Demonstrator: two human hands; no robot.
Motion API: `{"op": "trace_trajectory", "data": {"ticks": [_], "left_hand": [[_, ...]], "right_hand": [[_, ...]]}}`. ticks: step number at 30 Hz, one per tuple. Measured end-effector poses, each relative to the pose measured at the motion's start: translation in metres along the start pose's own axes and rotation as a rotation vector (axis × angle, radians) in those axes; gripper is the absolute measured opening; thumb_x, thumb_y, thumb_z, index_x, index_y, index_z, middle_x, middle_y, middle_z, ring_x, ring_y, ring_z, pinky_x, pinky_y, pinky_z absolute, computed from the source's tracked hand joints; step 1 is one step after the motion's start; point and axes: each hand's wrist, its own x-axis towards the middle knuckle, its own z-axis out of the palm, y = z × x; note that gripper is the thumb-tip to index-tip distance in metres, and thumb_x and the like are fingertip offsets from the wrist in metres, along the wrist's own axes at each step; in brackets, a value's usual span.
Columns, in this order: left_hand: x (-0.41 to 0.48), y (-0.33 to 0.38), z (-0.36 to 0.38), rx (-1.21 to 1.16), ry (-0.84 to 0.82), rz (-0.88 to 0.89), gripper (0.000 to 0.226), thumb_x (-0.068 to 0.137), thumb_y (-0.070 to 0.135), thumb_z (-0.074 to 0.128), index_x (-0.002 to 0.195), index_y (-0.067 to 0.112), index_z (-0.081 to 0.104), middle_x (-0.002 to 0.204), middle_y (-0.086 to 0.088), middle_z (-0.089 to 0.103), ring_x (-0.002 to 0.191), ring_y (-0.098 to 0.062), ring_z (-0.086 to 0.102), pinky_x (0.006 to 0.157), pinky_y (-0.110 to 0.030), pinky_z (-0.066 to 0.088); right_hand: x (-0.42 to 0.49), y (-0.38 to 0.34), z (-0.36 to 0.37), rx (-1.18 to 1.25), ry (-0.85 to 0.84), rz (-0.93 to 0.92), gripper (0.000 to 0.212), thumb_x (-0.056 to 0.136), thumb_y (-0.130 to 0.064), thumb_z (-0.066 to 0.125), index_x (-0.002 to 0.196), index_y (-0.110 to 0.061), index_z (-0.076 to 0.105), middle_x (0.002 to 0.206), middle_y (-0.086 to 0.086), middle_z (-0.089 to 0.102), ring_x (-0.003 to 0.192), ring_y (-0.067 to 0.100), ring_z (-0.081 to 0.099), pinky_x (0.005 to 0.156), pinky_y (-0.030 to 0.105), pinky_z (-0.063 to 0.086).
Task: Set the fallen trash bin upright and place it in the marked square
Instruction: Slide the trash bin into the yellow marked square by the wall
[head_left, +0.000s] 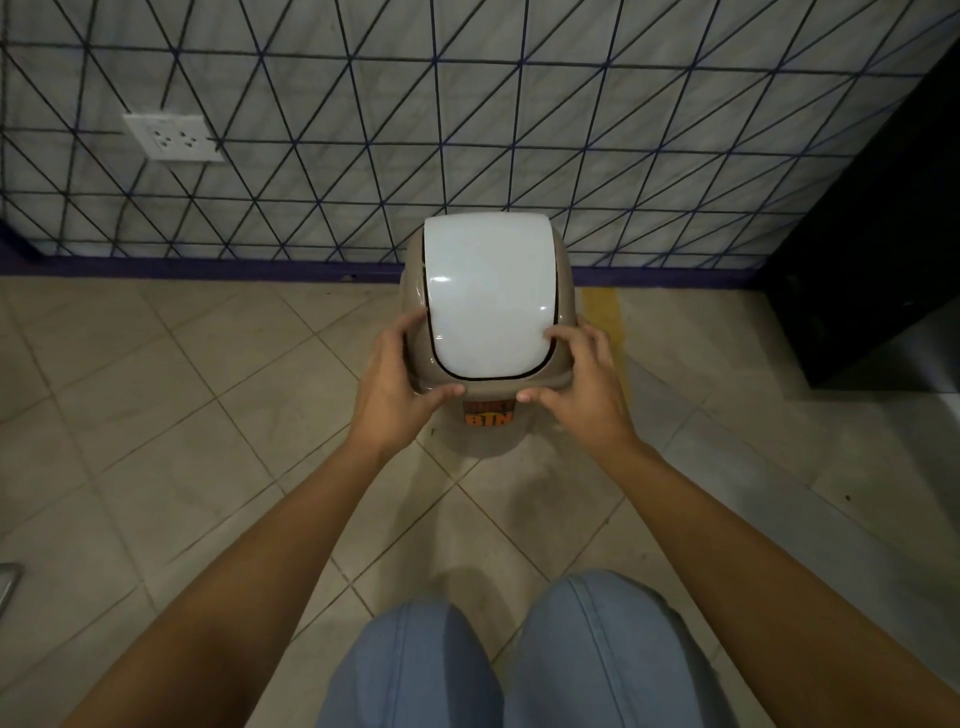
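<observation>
The small taupe plastic trash bin (488, 379) with a white curved swing lid (485, 293) stands upright in front of us, close to the patterned wall at 12 o'clock. Our left hand (392, 382) is curled around the lid rim at 9 o'clock, with the thumb under the front edge. Our right hand (582, 376) grips the rim at 3 o'clock, its fingers (563, 332) touching the edge of the white flap. Both hands are half closed on the bin.

We judge that the lifting is done and the placing is in hand. A strip of yellow floor marking (602, 312) shows at 2 o'clock of the bin; the rest of the square is hidden, so we cannot tell if the bin is fully inside. We should hold the rim, not the flap, because the flap may swing in. We should then set the base flat within the lines.

The lid is closed, so the contents cannot be seen.
</observation>
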Motion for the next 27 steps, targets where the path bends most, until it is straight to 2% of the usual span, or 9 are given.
{"op": "trace_trajectory", "data": {"ticks": [3,5,7,8,10,12,16,22,27], "left_hand": [[0.002,-0.001,0.006,-0.175,-0.007,-0.063,0.121,0.054,0.033,0.087,0.145,0.022,0.007,0.138,0.028,0.022,0.123,0.021,0.027,0.095,-0.002,0.031],[0.005,-0.001,0.008,-0.209,-0.024,-0.146,0.127,0.051,0.036,0.086,0.146,0.021,0.003,0.136,0.022,0.021,0.127,0.010,0.028,0.100,-0.012,0.033],[0.009,-0.001,0.010,-0.237,-0.044,-0.176,0.112,0.053,0.028,0.088,0.141,0.016,0.021,0.136,0.014,0.037,0.126,-0.003,0.040,0.103,-0.025,0.040],[0.012,-0.002,0.011,-0.245,-0.047,-0.183,0.102,0.054,0.023,0.088,0.137,0.016,0.030,0.133,0.011,0.046,0.123,-0.006,0.045,0.101,-0.026,0.043],[0.017,-0.002,0.011,-0.254,-0.056,-0.204,0.096,0.055,0.021,0.088,0.135,0.019,0.035,0.123,0.017,0.051,0.117,-0.006,0.048,0.090,-0.015,0.045],[0.020,-0.004,0.010,-0.271,-0.059,-0.209,0.099,0.056,0.023,0.087,0.137,0.022,0.032,0.115,0.028,0.046,0.114,-0.003,0.047,0.082,-0.009,0.042],[0.025,-0.007,0.008,-0.283,-0.087,-0.208,0.097,0.058,0.024,0.086,0.137,0.027,0.031,0.120,0.024,0.047,0.114,-0.002,0.047,0.086,-0.015,0.044],[0.036,-0.009,0.007,-0.307,-0.106,-0.236,0.085,0.059,0.020,0.086,0.123,0.038,0.033,0.115,0.030,0.047,0.103,0.013,0.049,0.074,-0.004,0.046],[0.051,-0.007,0.007,-0.305,-0.139,-0.248,0.094,0.060,0.020,0.085,0.138,0.024,0.033,0.121,0.024,0.049,0.108,0.009,0.048,0.078,-0.008,0.048]], "right_hand": [[0.003,0.000,0.001,0.085,0.033,0.065,0.109,0.056,-0.020,0.089,0.143,-0.017,0.024,0.148,0.007,0.032,0.139,0.022,0.032,0.114,0.042,0.032],[0.009,0.001,0.003,0.129,0.034,0.128,0.114,0.056,-0.023,0.089,0.146,-0.014,0.020,0.149,0.007,0.033,0.140,0.021,0.031,0.113,0.045,0.033],[0.014,0.004,0.005,0.138,0.036,0.167,0.109,0.057,-0.028,0.088,0.145,-0.014,0.025,0.147,0.007,0.035,0.137,0.023,0.035,0.111,0.045,0.035],[0.016,0.006,0.005,0.146,0.027,0.180,0.107,0.058,-0.030,0.088,0.145,-0.014,0.028,0.146,0.007,0.036,0.135,0.023,0.037,0.111,0.044,0.036],[0.019,0.009,0.005,0.169,0.011,0.191,0.106,0.058,-0.031,0.088,0.145,-0.016,0.030,0.144,0.007,0.039,0.134,0.023,0.039,0.109,0.045,0.038],[0.023,0.012,0.006,0.177,0.002,0.189,0.108,0.056,-0.033,0.088,0.145,-0.018,0.029,0.143,0.007,0.040,0.133,0.023,0.039,0.109,0.045,0.038],[0.028,0.015,0.006,0.176,-0.005,0.181,0.112,0.053,-0.034,0.089,0.146,-0.020,0.028,0.141,0.007,0.039,0.132,0.022,0.039,0.108,0.039,0.038],[0.035,0.017,0.007,0.199,0.000,0.170,0.116,0.054,-0.034,0.089,0.148,-0.022,0.022,0.142,0.006,0.033,0.131,0.020,0.038,0.102,0.026,0.033],[0.047,0.019,0.006,0.200,-0.004,0.176,0.114,0.056,-0.032,0.089,0.148,-0.018,0.022,0.143,0.007,0.032,0.132,0.021,0.037,0.103,0.025,0.032]]}}
